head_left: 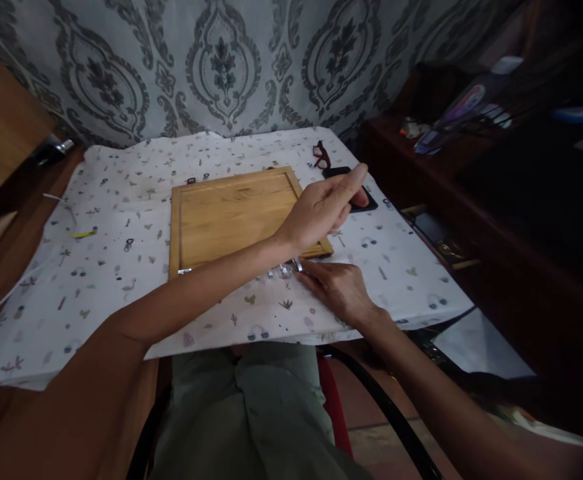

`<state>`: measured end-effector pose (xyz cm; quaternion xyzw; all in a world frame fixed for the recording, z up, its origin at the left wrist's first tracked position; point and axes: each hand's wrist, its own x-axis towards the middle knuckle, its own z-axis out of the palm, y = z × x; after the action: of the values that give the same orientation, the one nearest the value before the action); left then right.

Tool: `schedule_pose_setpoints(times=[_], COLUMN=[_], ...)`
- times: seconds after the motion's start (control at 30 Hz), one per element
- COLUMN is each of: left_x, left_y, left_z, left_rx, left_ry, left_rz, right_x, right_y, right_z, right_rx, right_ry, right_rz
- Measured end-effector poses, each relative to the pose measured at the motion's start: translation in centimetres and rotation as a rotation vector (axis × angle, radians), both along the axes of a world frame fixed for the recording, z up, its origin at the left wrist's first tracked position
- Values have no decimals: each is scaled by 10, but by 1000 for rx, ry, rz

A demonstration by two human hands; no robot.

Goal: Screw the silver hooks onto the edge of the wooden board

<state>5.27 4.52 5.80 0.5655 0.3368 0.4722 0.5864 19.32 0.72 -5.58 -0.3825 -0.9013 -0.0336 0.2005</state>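
Note:
A framed wooden panel lies flat on the cloth-covered table. My left hand is raised over its right edge, fingers curled and thumb extended; anything inside is hidden. Near the panel's front right corner, my right hand pinches a small shiny metal piece between thumb and fingers. Another small metal piece lies just left of it. A metal fitting shows at the panel's front left corner. My left forearm crosses over the panel's front edge and hides part of it.
Red-framed glasses and a black flat object are at the back right of the patterned tablecloth. A yellow item lies at left. A bottle is on dark furniture at right.

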Motion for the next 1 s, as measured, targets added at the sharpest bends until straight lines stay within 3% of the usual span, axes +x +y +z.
schedule_pose_setpoints(times=[0.13, 0.4, 0.7, 0.9, 1.0], left_x=[-3, -5, -1, -3, -4], left_y=[3, -2, 2, 5, 1], left_z=[-1, -5, -5, 1, 2], left_rx=[15, 150, 30, -11, 40], left_ry=[42, 57, -50, 39, 92], left_rz=[-99, 102, 70, -47, -21], right_x=[0, 0, 1, 0, 0], right_y=[1, 1, 2, 2, 2], right_z=[-1, 0, -4, -5, -5], right_rx=[8, -11, 9, -8, -11], right_ry=[9, 0, -15, -2, 25], right_rz=[2, 5, -23, -22, -10])
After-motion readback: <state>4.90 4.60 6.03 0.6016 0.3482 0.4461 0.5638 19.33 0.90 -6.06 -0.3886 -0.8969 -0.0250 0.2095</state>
